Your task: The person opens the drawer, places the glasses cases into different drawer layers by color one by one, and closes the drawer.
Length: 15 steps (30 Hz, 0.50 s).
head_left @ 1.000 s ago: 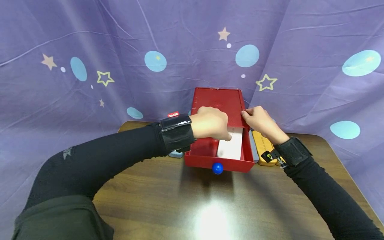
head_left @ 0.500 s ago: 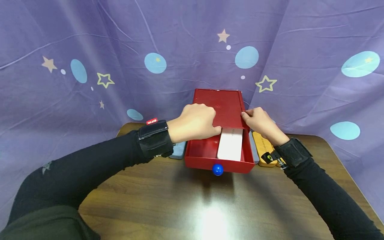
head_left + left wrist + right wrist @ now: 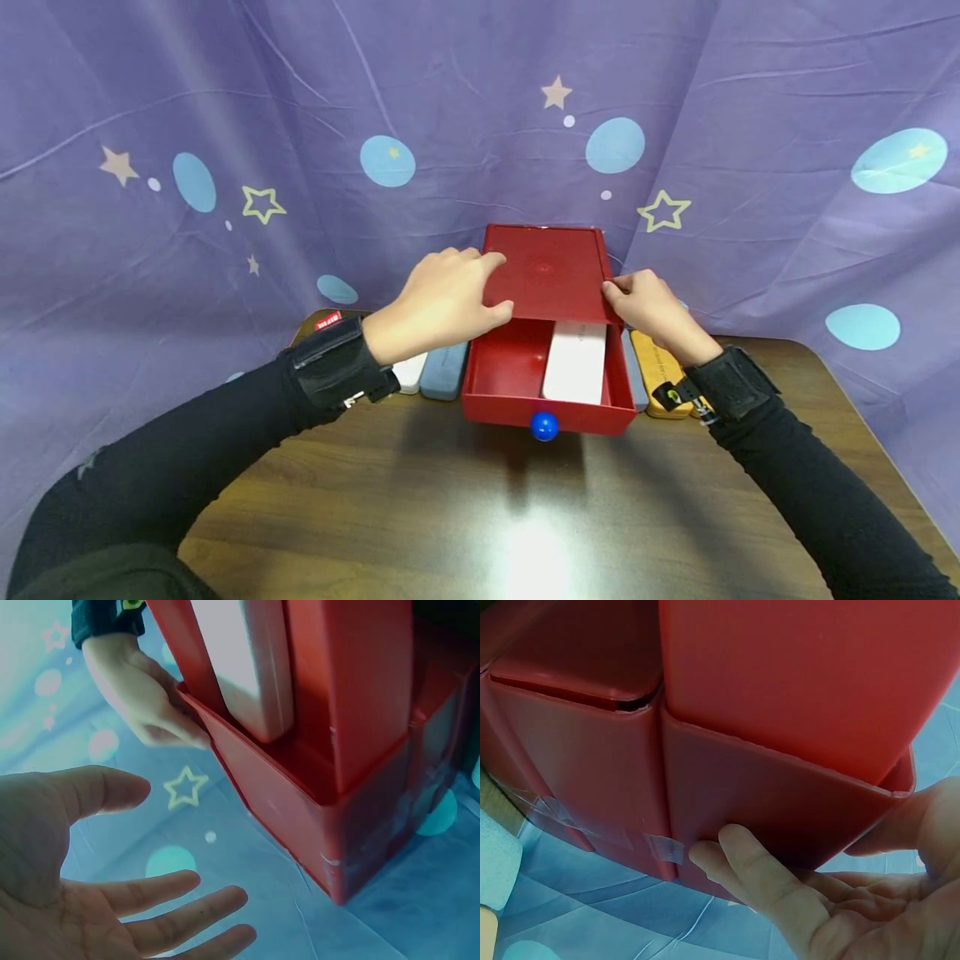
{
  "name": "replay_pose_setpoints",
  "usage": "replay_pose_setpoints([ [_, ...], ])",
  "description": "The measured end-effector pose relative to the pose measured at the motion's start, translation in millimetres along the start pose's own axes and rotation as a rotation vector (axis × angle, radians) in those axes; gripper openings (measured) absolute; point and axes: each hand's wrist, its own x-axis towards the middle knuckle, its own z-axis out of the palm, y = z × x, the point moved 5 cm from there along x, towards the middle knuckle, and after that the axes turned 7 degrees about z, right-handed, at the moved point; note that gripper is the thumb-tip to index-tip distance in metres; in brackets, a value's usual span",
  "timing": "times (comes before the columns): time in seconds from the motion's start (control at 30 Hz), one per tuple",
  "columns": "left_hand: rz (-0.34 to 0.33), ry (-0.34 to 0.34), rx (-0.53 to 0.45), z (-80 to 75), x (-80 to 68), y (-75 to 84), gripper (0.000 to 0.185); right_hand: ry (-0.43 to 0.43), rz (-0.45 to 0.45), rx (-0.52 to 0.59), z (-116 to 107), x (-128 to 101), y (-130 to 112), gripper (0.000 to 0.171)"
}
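Note:
A red drawer cabinet stands at the table's back, its red drawer pulled out toward me. The drawer has a round blue knob on its front. A white oblong case lies in the drawer's right half. My right hand grips the cabinet's front right corner, its thumb on top; in the right wrist view its fingers lie along the red wall. Holding nothing, my left hand hovers by the cabinet's left side, thumb and fingers spread, as the left wrist view also shows.
Left of the drawer, a blue-grey case and another white case lie side by side. A yellow case and a grey-blue one lie to its right. A purple patterned cloth hangs right behind the cabinet.
My left hand has moved left from over the white case in the drawer, and its fingers have spread apart. The right hand keeps its grip on the cabinet corner.

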Motion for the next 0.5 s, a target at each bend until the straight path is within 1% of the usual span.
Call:
replay_pose_setpoints([
  [0.13,-0.005,0.047,-0.014,2.0,-4.3,-13.7,0.056,0.003,0.000,0.004,0,-1,0,0.040],
  [0.23,-0.035,0.065,-0.052,6.6,-8.3,-25.5,0.056,0.005,0.002,0.002,0,-1,0,0.040],
  [0.4,-0.122,0.070,-0.124,17.8,-14.9,-48.8,0.058,0.007,-0.001,0.002,0,0,0,0.038],
  [0.5,-0.174,0.056,-0.158,26.5,-17.1,-63.8,0.061,0.009,-0.004,0.005,0,0,1,0.037],
])
